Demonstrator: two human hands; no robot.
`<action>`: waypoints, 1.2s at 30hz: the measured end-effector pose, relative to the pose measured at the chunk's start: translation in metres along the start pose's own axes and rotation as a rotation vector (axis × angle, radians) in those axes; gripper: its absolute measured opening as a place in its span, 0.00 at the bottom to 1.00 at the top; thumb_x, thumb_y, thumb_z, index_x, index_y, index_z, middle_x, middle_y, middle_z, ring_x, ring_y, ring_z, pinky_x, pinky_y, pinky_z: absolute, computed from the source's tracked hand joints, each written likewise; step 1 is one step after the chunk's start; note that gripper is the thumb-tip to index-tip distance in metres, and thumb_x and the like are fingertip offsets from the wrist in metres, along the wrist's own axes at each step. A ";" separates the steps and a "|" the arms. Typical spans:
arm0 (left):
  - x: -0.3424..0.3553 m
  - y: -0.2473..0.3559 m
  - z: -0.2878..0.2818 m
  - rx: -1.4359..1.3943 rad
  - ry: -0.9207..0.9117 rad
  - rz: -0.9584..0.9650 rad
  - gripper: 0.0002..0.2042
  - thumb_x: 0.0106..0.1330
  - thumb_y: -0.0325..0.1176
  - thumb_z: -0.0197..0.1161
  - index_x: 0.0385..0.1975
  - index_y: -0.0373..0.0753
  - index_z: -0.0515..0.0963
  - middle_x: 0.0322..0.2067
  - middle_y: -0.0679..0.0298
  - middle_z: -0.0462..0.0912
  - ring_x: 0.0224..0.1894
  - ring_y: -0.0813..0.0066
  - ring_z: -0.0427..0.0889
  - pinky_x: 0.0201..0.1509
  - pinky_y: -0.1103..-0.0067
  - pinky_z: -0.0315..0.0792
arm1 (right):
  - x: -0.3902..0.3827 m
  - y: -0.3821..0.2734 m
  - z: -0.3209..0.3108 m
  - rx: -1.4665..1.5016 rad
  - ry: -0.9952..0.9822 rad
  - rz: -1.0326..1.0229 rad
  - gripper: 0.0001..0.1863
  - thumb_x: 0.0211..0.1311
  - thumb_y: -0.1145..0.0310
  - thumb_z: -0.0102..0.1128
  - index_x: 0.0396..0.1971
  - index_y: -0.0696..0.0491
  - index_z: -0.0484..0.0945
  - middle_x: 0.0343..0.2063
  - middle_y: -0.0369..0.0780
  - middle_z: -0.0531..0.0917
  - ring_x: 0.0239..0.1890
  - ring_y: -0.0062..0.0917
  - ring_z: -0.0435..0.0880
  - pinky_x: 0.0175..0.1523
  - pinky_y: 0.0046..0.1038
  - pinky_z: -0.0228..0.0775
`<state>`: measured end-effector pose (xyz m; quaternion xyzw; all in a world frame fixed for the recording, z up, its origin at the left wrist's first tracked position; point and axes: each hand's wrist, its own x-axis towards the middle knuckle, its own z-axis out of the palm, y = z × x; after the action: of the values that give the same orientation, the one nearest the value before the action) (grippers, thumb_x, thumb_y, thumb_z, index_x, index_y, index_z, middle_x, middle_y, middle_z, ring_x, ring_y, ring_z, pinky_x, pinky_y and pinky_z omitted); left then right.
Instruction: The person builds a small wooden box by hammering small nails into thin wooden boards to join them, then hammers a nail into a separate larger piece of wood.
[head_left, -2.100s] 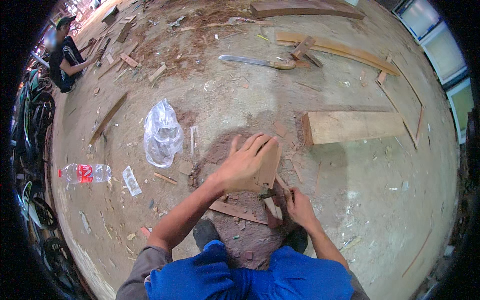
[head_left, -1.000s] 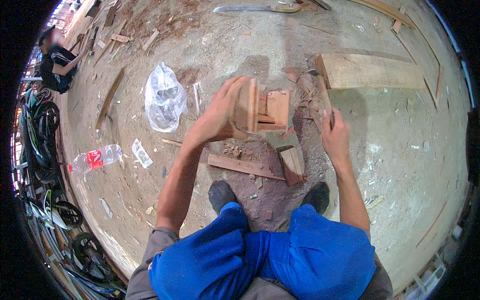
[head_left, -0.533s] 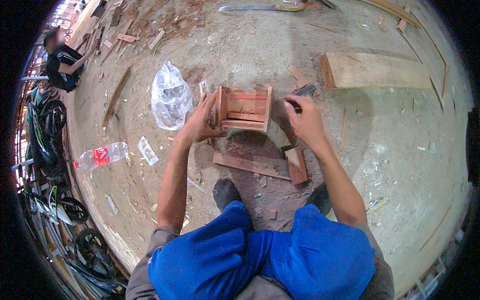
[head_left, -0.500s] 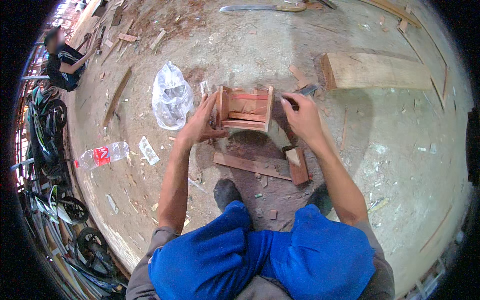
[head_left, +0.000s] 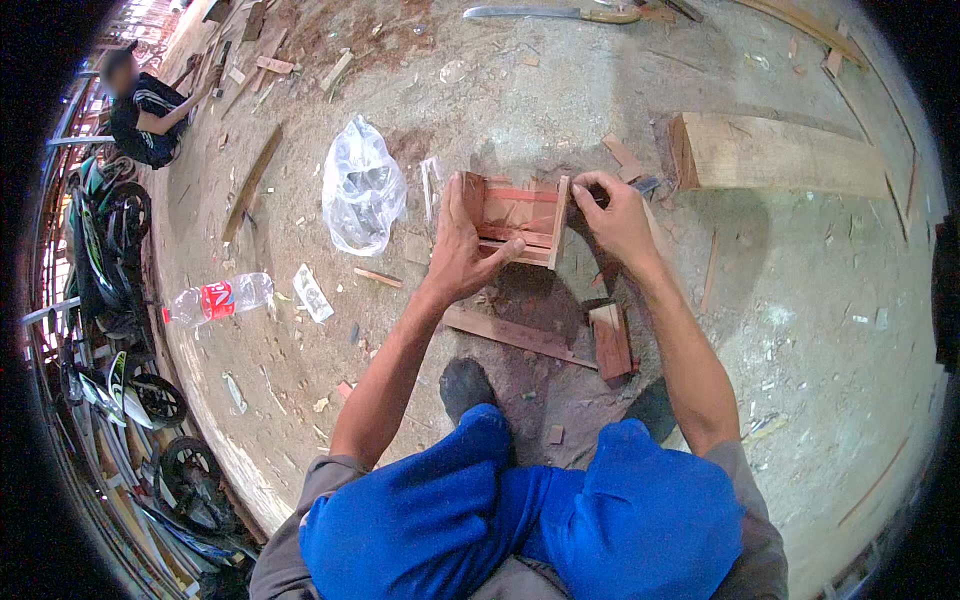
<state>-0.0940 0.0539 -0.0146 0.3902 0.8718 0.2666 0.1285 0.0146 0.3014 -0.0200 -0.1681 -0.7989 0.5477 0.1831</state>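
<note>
Dusty floor [head_left: 820, 290] under the wooden box [head_left: 515, 210], plastic bag [head_left: 362, 190] left of it. Left hand [head_left: 463, 246] clasps box's left side; right hand [head_left: 612, 218] curled at its right panel [head_left: 560, 224], I can't tell if pinching.

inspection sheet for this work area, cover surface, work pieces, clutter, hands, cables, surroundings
Surface: dusty ground with scattered wood chips
Work pieces: small wooden box, open toward the camera; block and plank nearer the person; thick beam at right
Clutter: clear plastic bag, clear bottle with red label, long knife farther off
Hands: left hand holds the box's left side; right hand beside its right panel, contact unclear
Cables: nothing seen
Surroundings: motorbikes along the left, another person at upper left
</note>
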 end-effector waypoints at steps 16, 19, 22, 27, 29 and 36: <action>0.001 0.012 0.003 0.105 0.033 0.037 0.56 0.65 0.61 0.65 0.76 0.25 0.38 0.74 0.32 0.43 0.78 0.36 0.41 0.80 0.55 0.42 | 0.020 0.047 -0.015 0.231 -0.448 0.291 0.09 0.76 0.65 0.56 0.41 0.57 0.76 0.32 0.29 0.75 0.35 0.13 0.71 0.40 0.21 0.69; -0.003 0.011 0.000 0.093 0.054 0.027 0.55 0.65 0.60 0.65 0.76 0.26 0.40 0.74 0.33 0.45 0.78 0.36 0.43 0.80 0.54 0.43 | 0.019 0.036 -0.013 0.131 -0.448 0.175 0.09 0.76 0.65 0.56 0.40 0.56 0.75 0.32 0.29 0.75 0.34 0.13 0.72 0.39 0.21 0.69; 0.002 0.020 0.003 0.014 0.062 0.028 0.55 0.65 0.60 0.65 0.76 0.27 0.40 0.74 0.33 0.45 0.77 0.36 0.44 0.79 0.54 0.44 | 0.017 0.047 -0.021 0.107 -0.415 0.086 0.09 0.76 0.65 0.55 0.41 0.56 0.75 0.30 0.29 0.75 0.33 0.13 0.72 0.38 0.21 0.68; -0.002 0.012 0.001 0.107 0.053 0.026 0.55 0.65 0.59 0.65 0.76 0.28 0.37 0.73 0.33 0.46 0.77 0.34 0.45 0.79 0.53 0.46 | 0.003 0.007 -0.019 0.025 -0.335 0.055 0.10 0.75 0.65 0.55 0.43 0.58 0.75 0.29 0.33 0.76 0.33 0.16 0.73 0.38 0.23 0.69; -0.002 0.012 0.000 0.101 0.052 0.042 0.55 0.65 0.59 0.65 0.76 0.28 0.37 0.74 0.33 0.46 0.77 0.34 0.45 0.79 0.53 0.46 | -0.003 0.004 -0.019 0.015 -0.303 0.026 0.11 0.75 0.65 0.56 0.44 0.59 0.75 0.29 0.35 0.77 0.32 0.17 0.73 0.37 0.25 0.69; 0.003 0.016 0.000 0.068 0.016 0.027 0.57 0.64 0.60 0.66 0.76 0.28 0.36 0.75 0.34 0.44 0.78 0.36 0.42 0.80 0.56 0.43 | -0.012 0.020 -0.014 -0.030 -0.221 -0.058 0.11 0.73 0.67 0.56 0.45 0.60 0.74 0.31 0.43 0.79 0.33 0.25 0.76 0.40 0.29 0.70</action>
<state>-0.0859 0.0648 -0.0060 0.4042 0.8759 0.2418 0.1048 0.0331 0.3145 -0.0355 -0.0860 -0.8270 0.5452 0.1071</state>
